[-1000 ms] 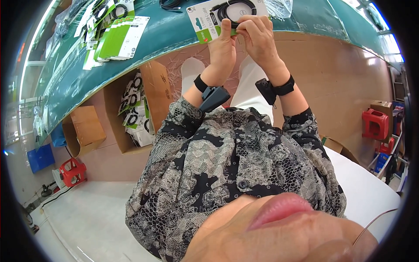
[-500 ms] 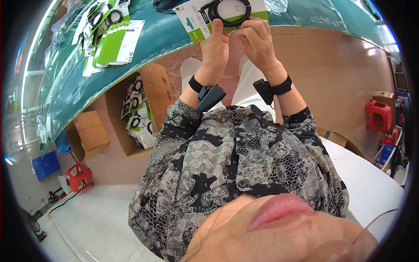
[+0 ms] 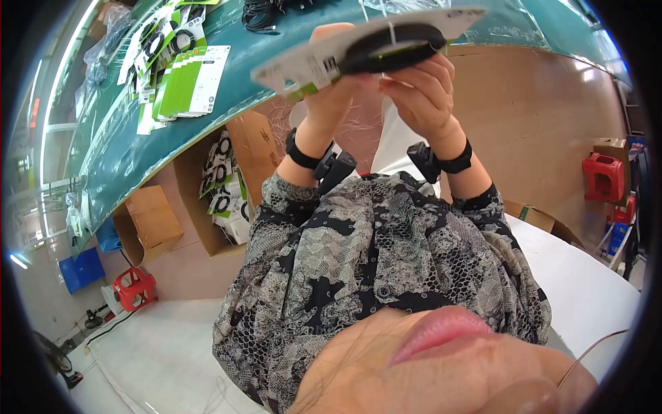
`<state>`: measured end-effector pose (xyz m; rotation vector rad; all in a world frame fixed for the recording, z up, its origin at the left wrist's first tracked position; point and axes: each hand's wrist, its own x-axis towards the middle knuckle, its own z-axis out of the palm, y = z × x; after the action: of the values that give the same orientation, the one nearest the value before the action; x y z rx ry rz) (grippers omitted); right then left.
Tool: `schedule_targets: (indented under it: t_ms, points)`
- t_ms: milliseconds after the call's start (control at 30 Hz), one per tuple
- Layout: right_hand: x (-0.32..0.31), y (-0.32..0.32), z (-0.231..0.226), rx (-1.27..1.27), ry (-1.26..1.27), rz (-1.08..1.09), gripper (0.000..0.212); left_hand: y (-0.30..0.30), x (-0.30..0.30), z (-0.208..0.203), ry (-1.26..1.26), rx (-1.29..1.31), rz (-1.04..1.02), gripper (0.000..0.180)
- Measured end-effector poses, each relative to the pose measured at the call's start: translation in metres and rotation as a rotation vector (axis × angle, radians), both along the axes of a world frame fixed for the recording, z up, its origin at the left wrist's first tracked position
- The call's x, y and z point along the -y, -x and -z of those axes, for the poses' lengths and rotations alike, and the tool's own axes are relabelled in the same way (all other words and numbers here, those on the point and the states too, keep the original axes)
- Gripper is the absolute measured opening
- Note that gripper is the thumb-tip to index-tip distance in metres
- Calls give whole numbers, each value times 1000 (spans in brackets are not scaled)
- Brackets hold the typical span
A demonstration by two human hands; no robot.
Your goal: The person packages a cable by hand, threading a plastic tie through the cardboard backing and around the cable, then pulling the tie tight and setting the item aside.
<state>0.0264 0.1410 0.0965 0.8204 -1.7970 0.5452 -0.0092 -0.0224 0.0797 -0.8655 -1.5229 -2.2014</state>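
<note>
Between my hands, above the table's near edge, a grey-white backing card (image 3: 286, 65) is tipped so that I see it at a shallow slant. A coiled black cable (image 3: 393, 50) is fastened to it with a white tie. My left hand (image 3: 329, 107) grips the card's left part, some fingers hidden behind it. Beneath the coil, the bent fingers of my right hand (image 3: 426, 93) pinch the card's lower right edge. Left of my hands lies an overlapping stack of green-and-white cards (image 3: 189, 81). Loose black cables (image 3: 261, 15) lie beyond the held card.
The table (image 3: 110, 159) has a green cover. More carded cables (image 3: 155, 45) are heaped at its far left. Below stands a carton (image 3: 196, 162) with carded cables inside, beside a smaller carton (image 3: 155, 214). Red plastic stools (image 3: 134, 288) stand at both sides.
The card has tilted from facing me to a slanted, near edge-on pose and come closer. My left hand has shifted slightly left and down. My right hand has moved slightly right and down.
</note>
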Motion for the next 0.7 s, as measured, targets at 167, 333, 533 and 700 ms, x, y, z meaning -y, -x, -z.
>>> schedule_targets:
  t_ms: [167, 333, 533, 700]
  points:
    - [2, -11, -9, -76, 6, 7, 18, -14, 6, -58, 246, -371, -76, 36]
    - [6, -14, -8, -71, 79, 34, 18, -26, 1, -75, 163, -176, 105, 26]
    - [-1, -13, -7, -61, -4, 21, 26, -19, 1, -63, 176, -392, -7, 32]
    - [-2, -18, 0, 47, 19, 48, 17, -15, -4, -73, 215, -592, -133, 37]
